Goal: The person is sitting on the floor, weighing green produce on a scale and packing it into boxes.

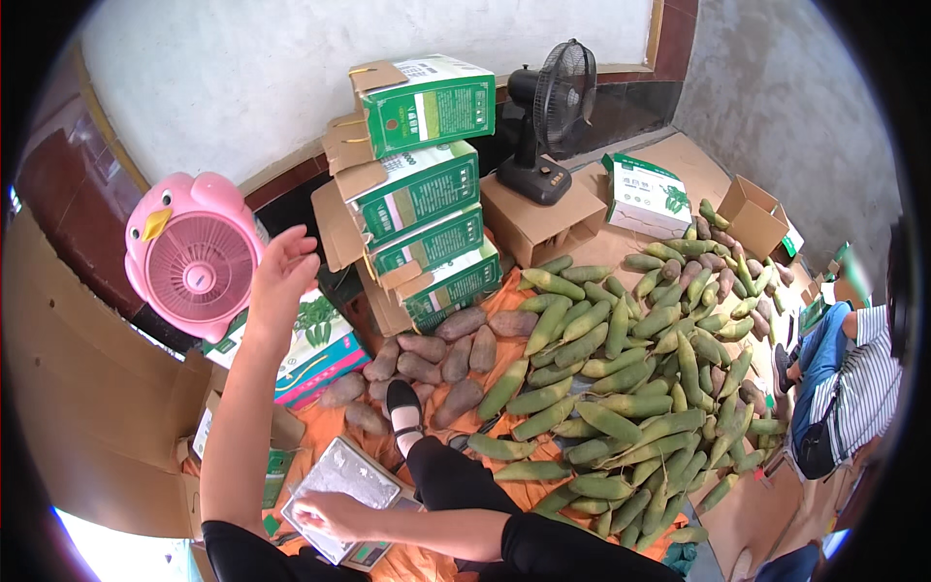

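My left hand (279,264) is raised, fingers loosely open and empty, beside the pink bird-shaped plastic fan (191,254). My right hand (325,511) rests, fingers curled, on the foil-covered flat weighing scale (347,482). Risk: a careless swipe topples the fan.

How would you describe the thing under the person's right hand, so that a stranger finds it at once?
Start at the big heap of green corn cobs on the orange sheet. At the sheet's near left corner lies a flat weighing scale, touched by the right hand. Only it has a shiny square metal top.
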Motion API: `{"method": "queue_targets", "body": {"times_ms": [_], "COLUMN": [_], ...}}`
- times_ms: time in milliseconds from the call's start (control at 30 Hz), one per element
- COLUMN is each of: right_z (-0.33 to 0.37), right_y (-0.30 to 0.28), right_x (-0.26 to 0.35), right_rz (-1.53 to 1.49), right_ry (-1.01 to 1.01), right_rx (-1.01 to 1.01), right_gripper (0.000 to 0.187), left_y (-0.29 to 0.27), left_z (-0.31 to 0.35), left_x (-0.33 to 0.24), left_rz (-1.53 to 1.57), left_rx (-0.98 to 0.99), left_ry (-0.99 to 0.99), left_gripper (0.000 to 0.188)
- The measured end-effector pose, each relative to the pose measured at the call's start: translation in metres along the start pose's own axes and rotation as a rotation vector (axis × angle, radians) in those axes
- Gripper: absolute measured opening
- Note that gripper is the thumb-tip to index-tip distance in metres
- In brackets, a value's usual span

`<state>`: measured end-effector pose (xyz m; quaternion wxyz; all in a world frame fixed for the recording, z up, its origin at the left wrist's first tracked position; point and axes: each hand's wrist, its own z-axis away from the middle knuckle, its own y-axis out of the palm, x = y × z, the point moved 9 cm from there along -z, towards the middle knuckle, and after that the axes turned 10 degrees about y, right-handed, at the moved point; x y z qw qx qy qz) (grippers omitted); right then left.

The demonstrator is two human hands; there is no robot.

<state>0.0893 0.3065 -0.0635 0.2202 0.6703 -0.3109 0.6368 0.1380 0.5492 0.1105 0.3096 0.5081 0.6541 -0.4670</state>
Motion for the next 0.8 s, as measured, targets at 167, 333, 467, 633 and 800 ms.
{"method": "queue_targets", "body": {"times_ms": [167,333,467,633,800], "right_z": [0.014,0.009,0.012,0.022,0.020], "right_y": [0.004,0.001,-0.010,-0.047,-0.052], "right_x": [-0.018,-0.035,-0.025,-0.002,-0.026], "right_rz": [0.091,0.031,0.145,0.079,0.059], "right_ry": [0.092,0.130,0.070,0.098,0.188], "right_rx": [0.133,0.187,0.098,0.153,0.189], "right_gripper": [0.011,0.024,0.022,0.022,0.025], "left_y": [0.034,0.077,0.081,0.088,0.107], "left_z": [-0.075,-0.144,-0.178,-0.208,-0.226], "left_x": [0.031,0.068,0.079,0.087,0.089], "left_rz": [0.198,0.374,0.433,0.463,0.531], "left_rx": [0.006,-0.023,-0.104,-0.150,-0.095], "left_ry": [-0.017,-0.001,-0.005,-0.003,0.041], "left_gripper": [0.056,0.070,0.077,0.082,0.083]}}
